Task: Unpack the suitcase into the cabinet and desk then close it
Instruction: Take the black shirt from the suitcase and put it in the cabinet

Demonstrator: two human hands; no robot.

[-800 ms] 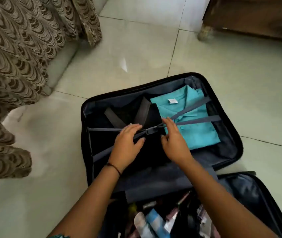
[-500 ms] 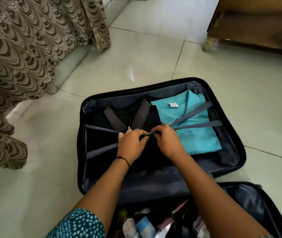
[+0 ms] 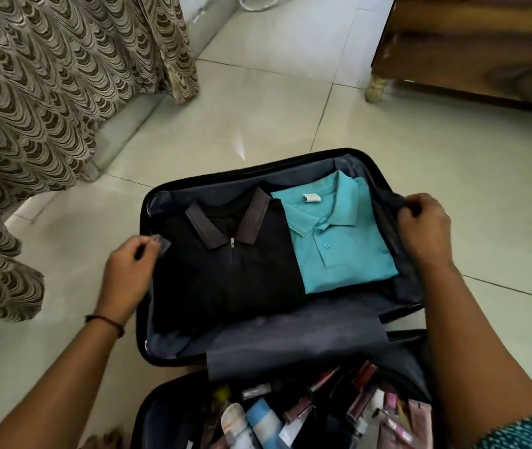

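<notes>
The suitcase is lying open on the tiled floor, its two halves spread flat. In the far half a folded black shirt with a brown collar is sitting beside a folded teal polo shirt, the two touching along their inner edges. The left hand is resting at the left wall of that half, its fingers curling shut around the end of a grey strap (the motion blur is hiding the buckle). The right hand is sitting at the right wall, fingers closing on dark strap or lining fabric there; which one I cannot tell. The near half is holding a jumble of tubes and packets. A patterned curtain is hanging at the left, and wooden furniture is standing at the upper right.
</notes>
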